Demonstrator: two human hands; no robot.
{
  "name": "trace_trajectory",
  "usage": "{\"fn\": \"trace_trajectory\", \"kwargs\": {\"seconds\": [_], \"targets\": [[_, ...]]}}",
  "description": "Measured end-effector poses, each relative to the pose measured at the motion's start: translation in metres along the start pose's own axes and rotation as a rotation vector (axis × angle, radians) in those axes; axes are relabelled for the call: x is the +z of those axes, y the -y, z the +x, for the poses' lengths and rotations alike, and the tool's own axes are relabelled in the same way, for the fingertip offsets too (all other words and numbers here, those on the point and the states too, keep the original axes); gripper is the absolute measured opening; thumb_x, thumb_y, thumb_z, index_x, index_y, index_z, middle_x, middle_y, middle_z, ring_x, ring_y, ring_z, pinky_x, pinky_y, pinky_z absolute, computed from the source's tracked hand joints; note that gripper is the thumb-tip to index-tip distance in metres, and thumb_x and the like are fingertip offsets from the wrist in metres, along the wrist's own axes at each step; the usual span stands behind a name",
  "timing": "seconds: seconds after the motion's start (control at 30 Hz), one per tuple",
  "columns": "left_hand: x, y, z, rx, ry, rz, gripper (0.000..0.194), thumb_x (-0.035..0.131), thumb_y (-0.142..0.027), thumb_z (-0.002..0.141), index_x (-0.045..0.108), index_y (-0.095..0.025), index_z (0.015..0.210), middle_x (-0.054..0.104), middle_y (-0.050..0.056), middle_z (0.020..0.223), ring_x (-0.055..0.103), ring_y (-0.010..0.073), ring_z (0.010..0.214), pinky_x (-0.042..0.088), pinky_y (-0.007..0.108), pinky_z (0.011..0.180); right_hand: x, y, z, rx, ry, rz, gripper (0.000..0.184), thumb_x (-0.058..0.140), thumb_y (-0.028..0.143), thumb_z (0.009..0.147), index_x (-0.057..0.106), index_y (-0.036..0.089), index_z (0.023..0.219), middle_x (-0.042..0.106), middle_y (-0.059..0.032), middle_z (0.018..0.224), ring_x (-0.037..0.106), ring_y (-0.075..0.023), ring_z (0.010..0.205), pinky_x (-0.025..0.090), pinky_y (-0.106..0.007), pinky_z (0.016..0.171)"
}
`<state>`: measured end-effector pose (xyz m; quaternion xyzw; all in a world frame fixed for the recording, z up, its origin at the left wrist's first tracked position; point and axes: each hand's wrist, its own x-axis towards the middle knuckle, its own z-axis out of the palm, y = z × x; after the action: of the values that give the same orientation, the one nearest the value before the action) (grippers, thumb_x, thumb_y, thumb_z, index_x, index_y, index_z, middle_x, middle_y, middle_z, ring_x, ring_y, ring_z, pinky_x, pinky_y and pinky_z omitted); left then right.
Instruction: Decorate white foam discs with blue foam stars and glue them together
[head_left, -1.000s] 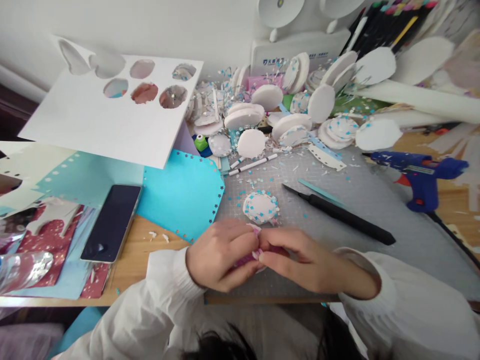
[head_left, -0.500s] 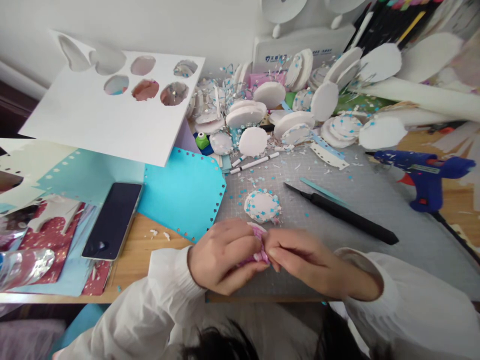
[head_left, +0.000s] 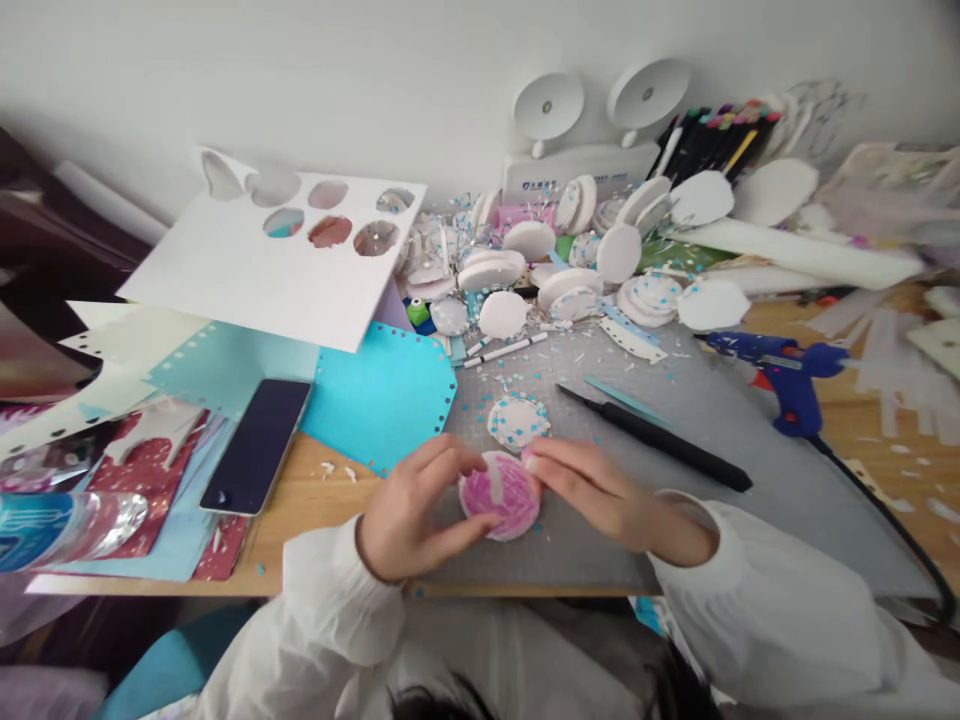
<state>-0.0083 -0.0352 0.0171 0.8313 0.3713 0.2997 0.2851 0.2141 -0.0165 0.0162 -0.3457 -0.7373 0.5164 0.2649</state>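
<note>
A round disc [head_left: 517, 508], pink on its face with a white rim and a pale streak, is at the mat's front edge. My left hand [head_left: 427, 515] curves around the disc's left side, thumb and forefinger on its face. At the right rim, the fingers of my right hand [head_left: 589, 490] are pinched together; a tiny pinkish bit shows at their tips, too small to name. Just behind lies a white disc [head_left: 517, 420] edged with blue star-like confetti. A black pen-shaped craft knife [head_left: 675, 445] and a thin blue strip [head_left: 626, 398] lie to the right.
A blue glue gun [head_left: 795, 375] lies at the right, its cable trailing forward. White discs [head_left: 619, 253] and confetti pile up at the back. On the left are a punched blue sheet [head_left: 382, 395], a phone [head_left: 259, 445], a white board with holes [head_left: 247, 275] and a bottle [head_left: 67, 525].
My hands have moved apart. The pink disc, mostly covered by my fingers before, now shows its face. The camera view has shifted, showing more of the back wall.
</note>
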Motion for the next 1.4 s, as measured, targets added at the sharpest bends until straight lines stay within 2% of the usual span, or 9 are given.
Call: {"fn": "trace_trajectory", "kwargs": {"seconds": [0.1, 0.23, 0.43, 0.57, 0.67, 0.9, 1.13, 1.27, 1.4], "targets": [[0.012, -0.007, -0.023, -0.183, -0.077, 0.116, 0.043, 0.068, -0.039, 0.079, 0.052, -0.017, 0.112, 0.059, 0.012, 0.103, 0.056, 0.0232, 0.094, 0.047, 0.035, 0.081, 0.001, -0.003, -0.002, 0.051, -0.027, -0.101, 0.036, 0.03, 0.037, 0.1, 0.042, 0.02, 0.071, 0.047, 0.002, 0.065, 0.042, -0.0114, 0.061, 0.034, -0.025, 0.06], [0.041, -0.008, -0.038, -0.254, -0.137, 0.361, 0.078, 0.071, -0.059, 0.067, 0.046, -0.014, 0.126, 0.054, 0.017, 0.117, 0.052, 0.0339, 0.106, 0.043, 0.051, 0.09, 0.013, -0.003, 0.001, 0.065, 0.15, -0.505, 0.036, 0.032, 0.031, 0.099, 0.056, 0.016, 0.077, 0.063, -0.0037, 0.071, 0.054, -0.0142, 0.065, 0.033, -0.027, 0.062], [0.052, -0.007, -0.036, -0.243, -0.207, 0.408, 0.071, 0.076, -0.049, 0.066, 0.046, -0.016, 0.122, 0.054, 0.015, 0.114, 0.052, 0.0332, 0.103, 0.044, 0.051, 0.089, 0.017, 0.018, 0.011, 0.062, 0.362, -0.878, 0.04, 0.031, 0.025, 0.097, 0.068, 0.014, 0.09, 0.073, -0.0137, 0.09, 0.066, -0.0234, 0.077, 0.036, -0.03, 0.064], [0.05, -0.012, -0.036, -0.248, -0.233, 0.238, 0.068, 0.077, -0.034, 0.067, 0.042, -0.019, 0.122, 0.054, 0.014, 0.118, 0.052, 0.0328, 0.11, 0.043, 0.051, 0.093, 0.01, 0.026, 0.018, 0.043, 0.459, -0.88, 0.03, 0.041, 0.019, 0.09, 0.069, 0.016, 0.08, 0.073, -0.0115, 0.082, 0.067, -0.0225, 0.07, 0.033, -0.029, 0.057], [0.051, -0.018, -0.037, -0.363, -0.251, -0.078, 0.067, 0.074, -0.023, 0.07, 0.037, -0.021, 0.126, 0.054, 0.011, 0.12, 0.056, 0.0273, 0.111, 0.047, 0.044, 0.094, 0.006, 0.028, 0.023, 0.028, 0.507, -0.871, 0.024, 0.045, 0.017, 0.086, 0.069, 0.016, 0.081, 0.073, -0.0103, 0.081, 0.066, -0.0219, 0.069, 0.03, -0.028, 0.055], [0.054, -0.03, -0.034, -0.435, -0.323, -0.732, 0.06, 0.069, -0.022, 0.074, 0.036, -0.021, 0.125, 0.056, 0.01, 0.117, 0.06, 0.0225, 0.103, 0.052, 0.036, 0.088, 0.0, 0.039, 0.032, 0.036, 0.555, -0.807, 0.03, 0.042, 0.021, 0.089, 0.07, 0.017, 0.079, 0.073, -0.0074, 0.081, 0.062, -0.0172, 0.067, 0.028, -0.027, 0.055], [0.053, -0.027, -0.031, -0.436, -0.385, -0.85, 0.056, 0.074, -0.031, 0.074, 0.042, -0.02, 0.118, 0.058, 0.009, 0.111, 0.06, 0.0216, 0.099, 0.05, 0.037, 0.087, -0.003, 0.038, 0.026, 0.075, 0.489, -0.709, 0.033, 0.044, 0.029, 0.09, 0.069, 0.016, 0.074, 0.07, -0.0053, 0.075, 0.056, -0.0135, 0.062, 0.026, -0.026, 0.054], [0.053, -0.028, -0.027, -0.564, -0.417, -0.891, 0.051, 0.073, -0.034, 0.075, 0.043, -0.021, 0.115, 0.062, 0.005, 0.102, 0.062, 0.018, 0.089, 0.05, 0.031, 0.081, -0.002, 0.033, 0.02, 0.09, 0.394, -0.491, 0.037, 0.044, 0.033, 0.091, 0.057, 0.015, 0.061, 0.054, 0.0016, 0.056, 0.044, -0.0095, 0.054, 0.023, -0.025, 0.052], [0.054, -0.028, -0.025, -0.627, -0.427, -0.942, 0.05, 0.074, -0.033, 0.075, 0.044, -0.021, 0.114, 0.064, 0.003, 0.097, 0.062, 0.0158, 0.083, 0.05, 0.027, 0.075, -0.002, 0.027, 0.012, 0.101, 0.29, -0.275, 0.04, 0.038, 0.035, 0.095, 0.047, 0.016, 0.061, 0.048, 0.0025, 0.06, 0.043, -0.0097, 0.058, 0.028, -0.024, 0.055]]}}
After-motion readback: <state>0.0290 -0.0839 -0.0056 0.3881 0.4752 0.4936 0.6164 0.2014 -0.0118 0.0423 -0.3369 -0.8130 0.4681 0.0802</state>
